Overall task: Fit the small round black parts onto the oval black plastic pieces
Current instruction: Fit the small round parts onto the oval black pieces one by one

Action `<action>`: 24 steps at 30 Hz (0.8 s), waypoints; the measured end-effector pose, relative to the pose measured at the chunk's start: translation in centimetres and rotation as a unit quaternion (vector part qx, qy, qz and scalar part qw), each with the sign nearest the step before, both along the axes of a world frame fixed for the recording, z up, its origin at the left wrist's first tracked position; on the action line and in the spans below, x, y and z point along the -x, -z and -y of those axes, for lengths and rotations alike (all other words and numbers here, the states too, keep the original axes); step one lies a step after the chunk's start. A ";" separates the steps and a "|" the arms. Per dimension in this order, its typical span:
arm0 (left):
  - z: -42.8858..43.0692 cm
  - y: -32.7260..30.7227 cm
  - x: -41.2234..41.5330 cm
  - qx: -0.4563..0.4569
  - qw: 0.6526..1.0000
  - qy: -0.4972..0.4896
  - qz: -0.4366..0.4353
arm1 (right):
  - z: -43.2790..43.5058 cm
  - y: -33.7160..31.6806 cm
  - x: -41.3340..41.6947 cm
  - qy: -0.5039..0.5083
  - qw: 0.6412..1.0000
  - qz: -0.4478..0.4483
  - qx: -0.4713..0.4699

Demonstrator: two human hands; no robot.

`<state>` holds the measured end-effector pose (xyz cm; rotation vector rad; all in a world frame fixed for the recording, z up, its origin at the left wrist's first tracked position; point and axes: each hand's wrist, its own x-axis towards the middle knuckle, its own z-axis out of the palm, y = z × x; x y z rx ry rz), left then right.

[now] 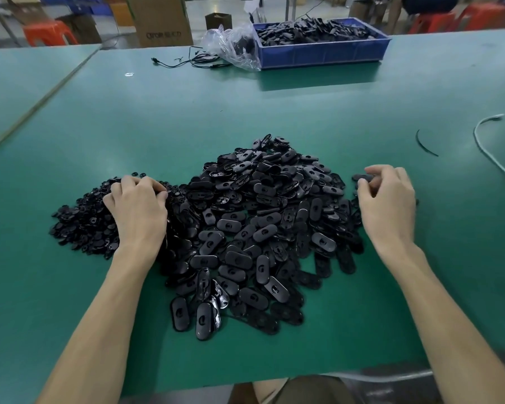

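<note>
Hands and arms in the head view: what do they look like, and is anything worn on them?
The left hand and right hand are bare, with no gloves, rings, watch or wristband visible. Both arms are uncovered down to the frame edge, and no sleeves show.

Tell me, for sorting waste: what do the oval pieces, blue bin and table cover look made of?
Oval pieces: glossy black plastic, judging by bright highlights on moulded edges. Blue bin: probably rigid moulded plastic, matt, with ribbed walls. Table cover: green mat with soft sheen, perhaps rubber or vinyl; unclear which.
</note>
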<state>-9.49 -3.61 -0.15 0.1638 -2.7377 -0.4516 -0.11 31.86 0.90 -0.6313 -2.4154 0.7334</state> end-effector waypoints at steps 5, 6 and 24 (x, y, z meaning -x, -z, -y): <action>-0.1 0.2 0.1 0.000 1.000 -0.005 -0.011 | 4.4 -1.0 0.4 -0.131 0.991 0.010 -0.010; -0.1 0.2 0.1 -0.003 1.000 -0.005 -0.016 | 5.4 -1.1 0.5 -0.151 0.988 0.012 -0.014; -0.1 0.2 0.1 -0.072 0.992 0.005 -0.099 | 13.4 1.2 3.1 -0.255 0.963 0.063 -0.058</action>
